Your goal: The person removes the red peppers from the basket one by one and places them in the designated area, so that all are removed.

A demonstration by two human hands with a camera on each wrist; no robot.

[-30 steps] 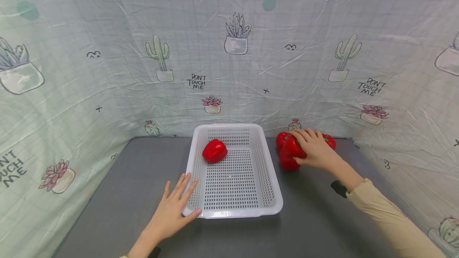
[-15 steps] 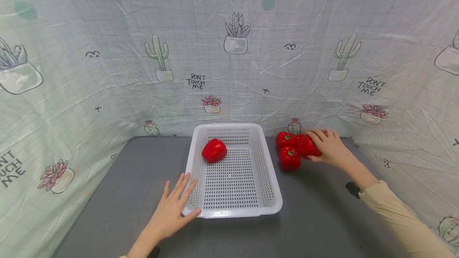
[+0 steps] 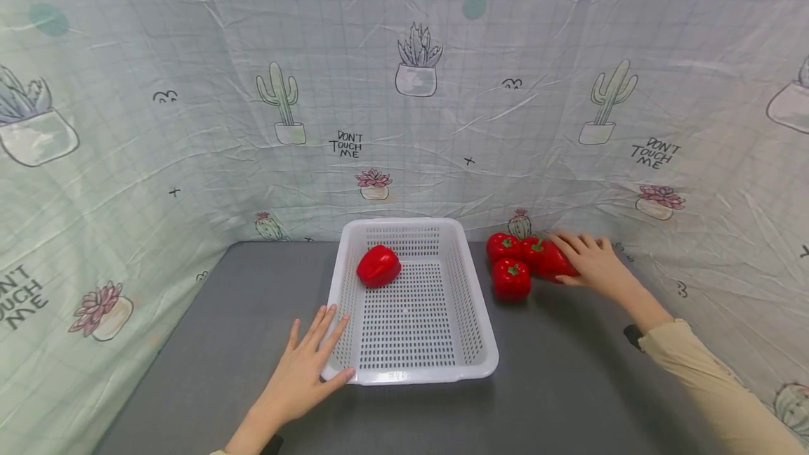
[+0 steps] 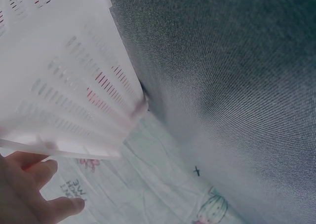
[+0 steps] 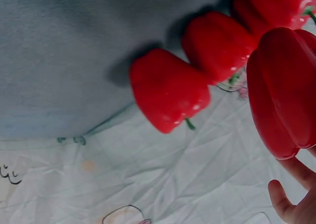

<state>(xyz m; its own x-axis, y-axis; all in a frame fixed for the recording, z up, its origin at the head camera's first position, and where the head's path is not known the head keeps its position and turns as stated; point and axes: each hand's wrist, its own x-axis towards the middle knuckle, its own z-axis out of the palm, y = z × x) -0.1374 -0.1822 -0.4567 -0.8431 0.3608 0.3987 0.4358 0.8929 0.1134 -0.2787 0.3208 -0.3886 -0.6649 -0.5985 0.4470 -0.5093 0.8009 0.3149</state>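
Note:
My right hand [image 3: 590, 265] grips a red bell pepper [image 3: 555, 260] at the back right, fingers over its far side and thumb on the near side. In the right wrist view this held bell pepper [image 5: 281, 91] looms large with its lobed end showing. Just left of it sit several more red bell peppers [image 3: 510, 279] with green stems. My left hand [image 3: 300, 374] lies with spread fingers at the near left corner of a white perforated plastic basket [image 3: 411, 376], thumb and fingertips on the rim. In the left wrist view some fingers [image 4: 44, 172] are beside the rim.
Another red bell pepper [image 3: 378, 267] lies in the back left of the basket. The grey table [image 3: 208, 343] ends at a hanging cactus-print sheet [image 3: 417, 132] along the back and sides, close behind the peppers.
My right hand has carried the gripped bell pepper rightward across the cluster, uncovering the stemmed peppers on the left. The left hand and the basket have stayed put.

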